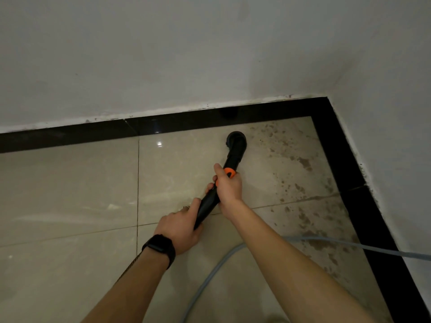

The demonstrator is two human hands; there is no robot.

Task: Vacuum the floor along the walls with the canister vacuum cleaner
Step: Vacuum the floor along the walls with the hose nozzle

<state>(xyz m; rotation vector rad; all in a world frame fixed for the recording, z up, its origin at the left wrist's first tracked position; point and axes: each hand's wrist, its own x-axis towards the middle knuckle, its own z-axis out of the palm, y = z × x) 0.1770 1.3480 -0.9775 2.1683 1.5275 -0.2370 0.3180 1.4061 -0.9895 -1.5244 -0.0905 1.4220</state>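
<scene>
Working the black vacuum wand [210,200], round nozzle [236,139] down on the floor [70,194], near the black skirting [70,138] of the far wall [186,54] and short of the corner. Held two-handed: right hand [229,187] wrapped round the orange collar, left hand [178,228] lower down, fingers curled round the tube. Mid-pass along the wall, by the look of it. Next, probably sliding right over the brown stains [303,164] into the corner, then turning along the right-hand skirting. Lying across that path, a grey hose [211,270], likely to snag. Canister out of view.

Head view — downward, near floor corner [321,108]
</scene>
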